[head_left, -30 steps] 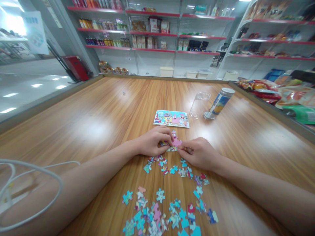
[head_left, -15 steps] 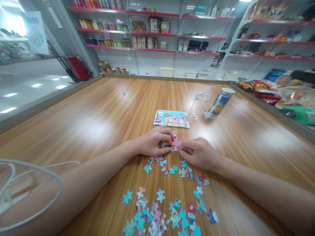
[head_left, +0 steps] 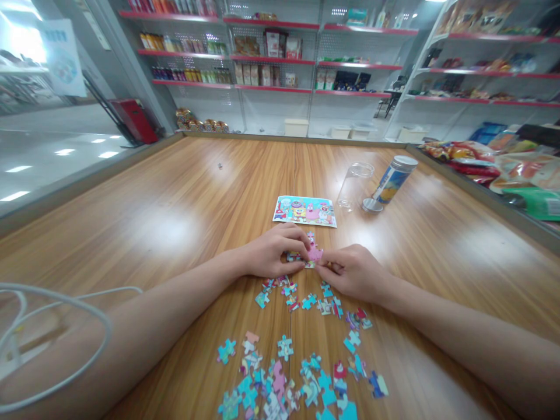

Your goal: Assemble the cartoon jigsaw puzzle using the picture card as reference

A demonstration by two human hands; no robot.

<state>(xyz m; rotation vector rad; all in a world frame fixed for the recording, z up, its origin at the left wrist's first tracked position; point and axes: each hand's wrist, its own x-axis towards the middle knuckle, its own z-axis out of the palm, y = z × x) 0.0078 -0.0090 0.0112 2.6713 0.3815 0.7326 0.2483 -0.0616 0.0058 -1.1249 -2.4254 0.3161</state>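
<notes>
A small joined cluster of pink puzzle pieces (head_left: 313, 253) lies on the wooden table (head_left: 175, 221) between my hands. My left hand (head_left: 273, 251) curls over the cluster's left side, fingertips pinched on it. From the right, my right hand (head_left: 350, 271) pinches the same cluster at its edge. Several loose blue and pink puzzle pieces (head_left: 289, 373) are scattered on the table nearer to me. A printed reference picture (head_left: 305, 211) lies flat just beyond the hands.
A clear plastic tube (head_left: 355, 185) and a printed canister (head_left: 394, 178) lie tipped at the back right beside a metal lid (head_left: 371, 205). Snack bags (head_left: 503, 163) line the right edge. A white cable (head_left: 56, 326) loops at the left. Shop shelves (head_left: 271, 58) stand behind.
The fingers of both hands have shifted slightly on the pink cluster; otherwise nothing has visibly moved.
</notes>
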